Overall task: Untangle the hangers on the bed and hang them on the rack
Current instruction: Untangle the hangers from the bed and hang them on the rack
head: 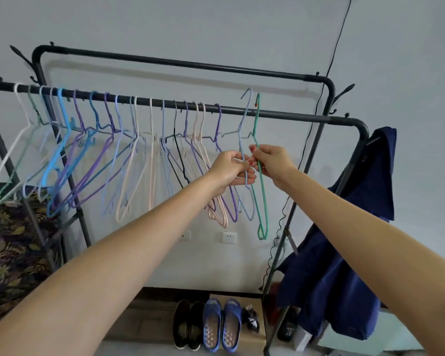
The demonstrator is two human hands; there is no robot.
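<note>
A black metal rack has a front rail (293, 116) running left to right, with several coloured hangers (118, 140) hooked on it. Right of them, my left hand (231, 170) grips a light blue hanger (244, 201), its hook risen above the rail. Close beside it, my right hand (272, 160) pinches a green hanger (261, 209). The green hook also sits at rail height; I cannot tell whether either hook rests on the rail. The two hands almost touch. The bed's patterned cover (8, 253) shows at the left edge.
A second, higher rail (180, 64) runs behind. A dark blue garment (344, 253) hangs on the rack's right end. Shoes and slippers (208, 325) stand on the floor below. A black cable (319, 111) hangs down the wall near two sockets (229, 237).
</note>
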